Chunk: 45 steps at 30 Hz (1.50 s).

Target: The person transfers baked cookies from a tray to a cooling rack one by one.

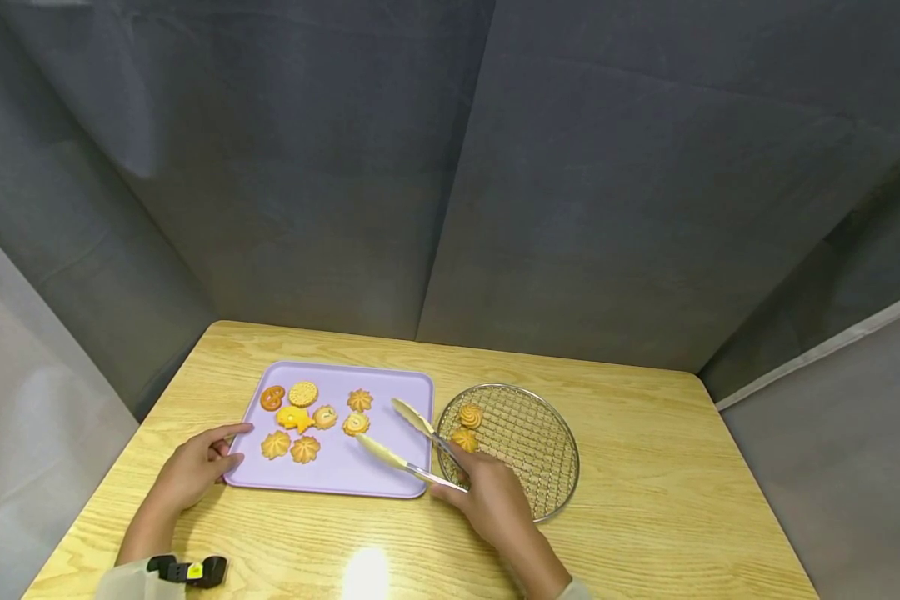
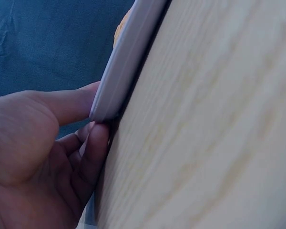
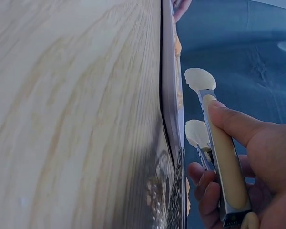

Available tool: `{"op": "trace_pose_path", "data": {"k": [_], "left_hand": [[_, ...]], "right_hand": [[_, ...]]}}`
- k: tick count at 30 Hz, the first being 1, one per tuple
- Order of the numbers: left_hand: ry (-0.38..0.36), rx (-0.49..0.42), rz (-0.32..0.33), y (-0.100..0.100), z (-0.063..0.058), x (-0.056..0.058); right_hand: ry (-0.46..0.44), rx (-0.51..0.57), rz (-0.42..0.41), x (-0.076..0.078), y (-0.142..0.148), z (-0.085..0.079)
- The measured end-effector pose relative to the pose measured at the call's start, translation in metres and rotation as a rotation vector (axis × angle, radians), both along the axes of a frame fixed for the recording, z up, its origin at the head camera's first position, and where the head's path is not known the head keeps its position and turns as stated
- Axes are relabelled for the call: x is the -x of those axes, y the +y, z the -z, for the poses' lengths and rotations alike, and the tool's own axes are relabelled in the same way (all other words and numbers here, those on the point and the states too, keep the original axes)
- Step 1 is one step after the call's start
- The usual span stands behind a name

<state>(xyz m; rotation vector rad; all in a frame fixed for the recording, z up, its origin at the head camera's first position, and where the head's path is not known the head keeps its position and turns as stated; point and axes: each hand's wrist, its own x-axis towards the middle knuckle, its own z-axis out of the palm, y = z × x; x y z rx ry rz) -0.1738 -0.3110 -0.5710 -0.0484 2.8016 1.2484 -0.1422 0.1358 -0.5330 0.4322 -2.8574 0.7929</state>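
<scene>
My left hand point(image 1: 192, 468) grips the left edge of a lilac tray point(image 1: 390, 379), thumb over the rim and fingers against its outer side in the left wrist view point(image 2: 128, 62). Several cookies lie on the tray's left and middle, among them a pretzel point(image 1: 272, 397), a round one point(image 1: 303, 393) and a yellow fish-shaped one point(image 1: 295, 418). In my right hand point(image 1: 497, 498) is a pair of tongs point(image 3: 224, 152) with cream tips. Their tips are spread apart over the tray's right part, with nothing between them.
Right of the tray sits a round wire rack point(image 1: 540, 442). A swirled cookie point(image 1: 470, 415) and a flower-shaped cookie point(image 1: 464, 440) lie on its left side, partly near my right hand. Grey fabric panels point(image 1: 330, 208) stand behind the wooden table point(image 1: 645, 517) and at its sides.
</scene>
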Motion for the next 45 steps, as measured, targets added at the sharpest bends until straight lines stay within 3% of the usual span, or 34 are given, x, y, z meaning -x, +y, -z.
{"op": "trace_pose_path", "data": {"k": [28, 45], "left_hand": [[0.009, 0.024, 0.001, -0.001, 0.001, 0.000], [0.019, 0.019, 0.003, -0.001, 0.001, 0.000]], "right_hand": [[-0.070, -0.070, -0.024, 0.012, -0.026, -0.003], [-0.005, -0.219, -0.004, 0.015, -0.039, -0.001]]}}
